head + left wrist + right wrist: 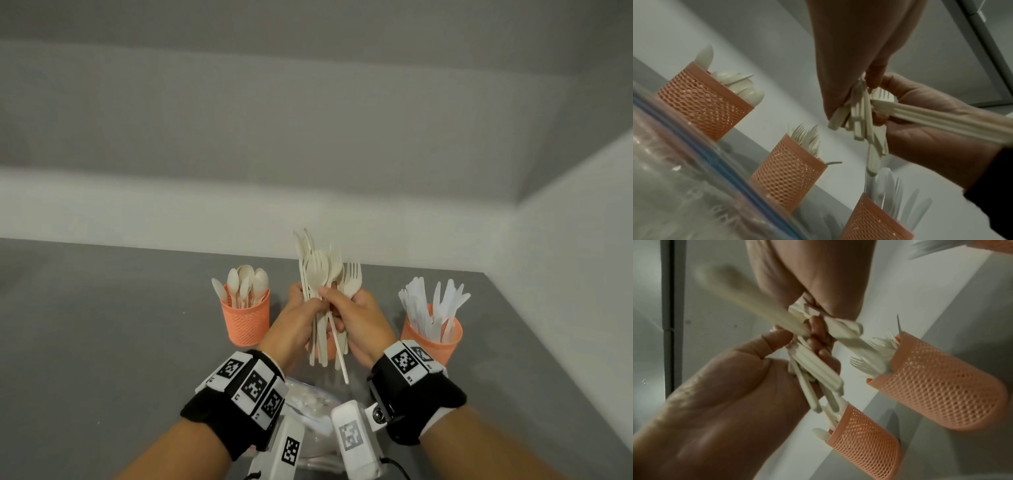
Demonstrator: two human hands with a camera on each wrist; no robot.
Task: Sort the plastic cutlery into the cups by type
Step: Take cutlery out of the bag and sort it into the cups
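My left hand [306, 308] grips a bundle of beige plastic cutlery [322, 274], spoons and forks mixed, heads up, above the middle cup. My right hand [329, 296] pinches one piece [340, 356] of that bundle; its handle sticks out lower than the rest, and I cannot tell its type. Three orange mesh cups stand in a row: the spoon cup [245, 318] on the left, the fork cup [789, 175] in the middle, largely hidden behind my hands in the head view, and the knife cup [433, 339] on the right with white knives. In the right wrist view, handles [818, 368] cross between both hands.
A clear zip bag [308, 401] with a blue seal lies on the grey table [102, 342] just in front of the cups, under my wrists. White walls close the table off behind and to the right.
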